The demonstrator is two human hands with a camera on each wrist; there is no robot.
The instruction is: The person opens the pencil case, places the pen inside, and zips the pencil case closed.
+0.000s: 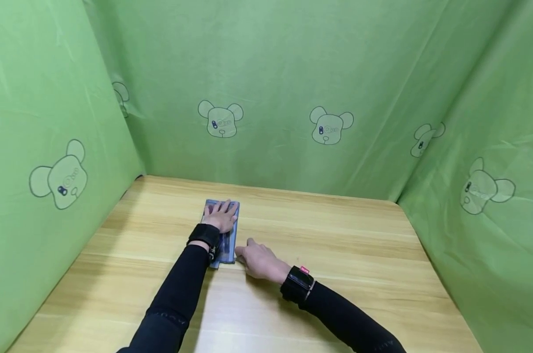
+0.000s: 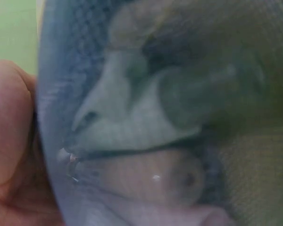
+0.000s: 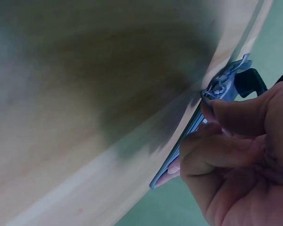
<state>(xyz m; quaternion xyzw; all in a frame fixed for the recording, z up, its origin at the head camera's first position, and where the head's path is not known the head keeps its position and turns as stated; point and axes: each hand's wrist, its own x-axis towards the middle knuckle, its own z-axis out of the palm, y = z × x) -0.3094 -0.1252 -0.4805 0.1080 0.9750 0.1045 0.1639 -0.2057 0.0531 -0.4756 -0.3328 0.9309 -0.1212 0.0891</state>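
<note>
A flat blue see-through mesh pouch lies lengthwise on the wooden table, left of the middle. My left hand rests on its far half with fingers spread, pressing it down. Through the mesh in the left wrist view, pale and dark contents show, too blurred to name. At the pouch's near right corner, my right hand has its fingers curled. In the right wrist view, the thumb and a bent finger pinch at the bunched blue edge of the pouch; the exact spot of contact is partly hidden.
The wooden table spreads around the pouch. Green cloth walls with printed bear heads enclose it at the back, left and right. Both wrists carry black straps.
</note>
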